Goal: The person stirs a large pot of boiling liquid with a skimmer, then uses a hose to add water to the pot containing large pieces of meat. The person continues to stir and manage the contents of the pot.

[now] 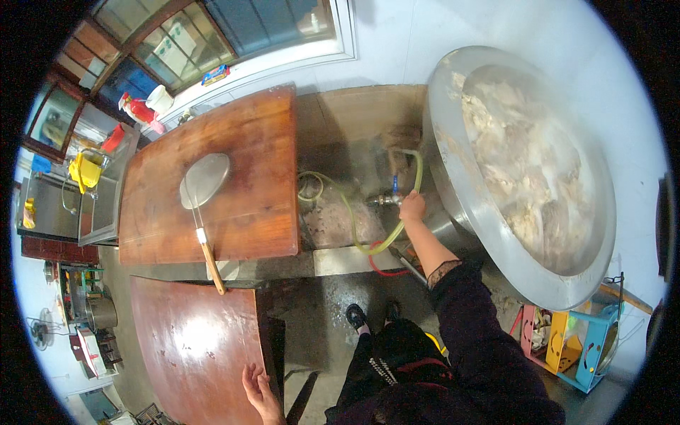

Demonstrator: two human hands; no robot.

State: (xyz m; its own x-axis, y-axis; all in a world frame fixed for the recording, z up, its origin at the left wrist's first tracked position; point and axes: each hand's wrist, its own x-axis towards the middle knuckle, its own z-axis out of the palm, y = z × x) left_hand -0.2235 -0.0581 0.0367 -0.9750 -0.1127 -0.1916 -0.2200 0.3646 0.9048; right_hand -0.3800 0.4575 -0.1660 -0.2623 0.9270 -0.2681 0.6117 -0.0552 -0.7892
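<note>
My right hand (413, 206) is closed around a translucent yellow-green hose (357, 229), which shows above and below the fist. Right beside it is a metal ball valve (378, 200) with a blue lever (395, 184); whether the fingers also touch the valve is hidden. The valve sits low, next to a large wide-rimmed metal cauldron (451, 138) tilted in view. Steam rises over the pale chunks of food (526, 159) inside, seemingly meat. My left hand (259, 390) holds nothing, fingers loosely spread, by the edge of a glossy reddish-brown tabletop (196, 319).
A round mesh skimmer (205, 180) with a wooden handle lies on a wooden board (255, 138), its handle overhanging the front edge. A red hose (383, 272) curves over the floor near my feet. Below the cauldron stands a colourful rack (566, 340). A sink (101, 202) is at far left.
</note>
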